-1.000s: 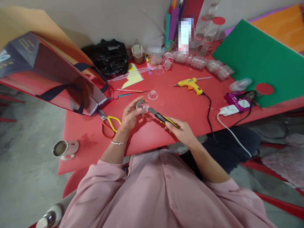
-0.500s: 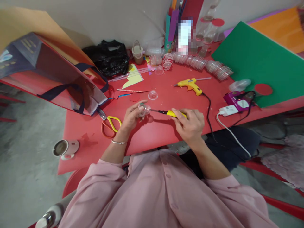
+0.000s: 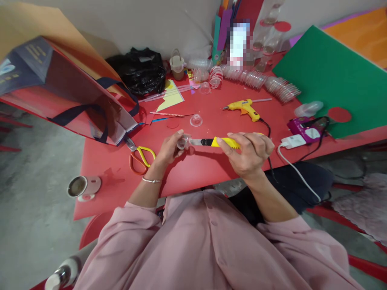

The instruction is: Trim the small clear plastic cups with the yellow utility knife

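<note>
- Room: grey wall (image 3: 187, 28) at 12 o'clock, red table (image 3: 193, 171) under both hands. Clock set on the cup, 12 = wall.
- Cup (image 3: 183, 141): above the table near its front edge, in the left hand (image 3: 170, 148).
- Left hand: fingers curled round the cup, pinching it; exact fingertip placing unclear.
- Right hand (image 3: 248, 153): closed on the yellow handle of the cutter (image 3: 207, 142), at 3 o'clock.
- Blade (image 3: 196, 142): out, pointing to 9, at the cup's right side; contact or slight gap, can't tell.
- Doing it well: step looks like blade work on the cup. Grip firm but light, since thin plastic would likely buckle. Short, shallow strokes; turn the cup rather than force the blade. Left fingertips want to be out of the blade's line; a slip toward 9 would meet them.
- Cup look: small, clear, shiny, rounded, table red showing through; blurry, so no cut visible.
- Around: similar clear piece (image 3: 196, 120) at 1, glue gun (image 3: 244, 108) at 2, scissors (image 3: 131, 144) between 8 and 9, mug (image 3: 92, 185) at 8.
</note>
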The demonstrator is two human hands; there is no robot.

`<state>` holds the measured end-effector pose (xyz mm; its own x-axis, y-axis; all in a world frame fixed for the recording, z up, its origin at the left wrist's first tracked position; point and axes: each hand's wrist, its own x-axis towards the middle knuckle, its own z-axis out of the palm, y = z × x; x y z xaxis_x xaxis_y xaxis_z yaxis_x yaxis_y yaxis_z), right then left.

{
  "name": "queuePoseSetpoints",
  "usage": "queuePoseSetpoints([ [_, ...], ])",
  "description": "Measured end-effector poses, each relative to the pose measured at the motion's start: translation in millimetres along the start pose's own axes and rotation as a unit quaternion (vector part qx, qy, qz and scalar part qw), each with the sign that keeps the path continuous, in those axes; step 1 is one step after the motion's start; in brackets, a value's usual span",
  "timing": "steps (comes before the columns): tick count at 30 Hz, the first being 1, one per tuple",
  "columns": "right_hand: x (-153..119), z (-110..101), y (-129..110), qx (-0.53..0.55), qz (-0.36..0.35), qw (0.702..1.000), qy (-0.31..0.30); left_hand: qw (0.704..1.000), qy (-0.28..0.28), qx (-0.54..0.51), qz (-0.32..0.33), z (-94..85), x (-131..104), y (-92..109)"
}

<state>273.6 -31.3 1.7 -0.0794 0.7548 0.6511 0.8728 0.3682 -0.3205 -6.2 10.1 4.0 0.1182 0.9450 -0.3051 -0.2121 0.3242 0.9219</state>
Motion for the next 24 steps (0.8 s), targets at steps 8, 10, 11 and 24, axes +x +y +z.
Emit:
queuePoseSetpoints([
  [8,5,-5,-3,-0.013,-0.07,0.996,-0.051,0.999,0.004,0.005,0.044,-1.1,-2,2],
  [10,7,-6,-4,-0.033,-0.1,0.992,-0.074,0.998,0.003,-0.013,0.068,-2.1,-3,2],
  [11,7,-5,-4,-0.039,-0.106,0.99,-0.086,0.997,0.0,-0.023,0.079,-2.6,-3,2],
  [24,-15,0,-30,0.206,0.081,0.955,-0.199,0.983,-0.052,-0.054,0.166,-1.0,-5,2],
])
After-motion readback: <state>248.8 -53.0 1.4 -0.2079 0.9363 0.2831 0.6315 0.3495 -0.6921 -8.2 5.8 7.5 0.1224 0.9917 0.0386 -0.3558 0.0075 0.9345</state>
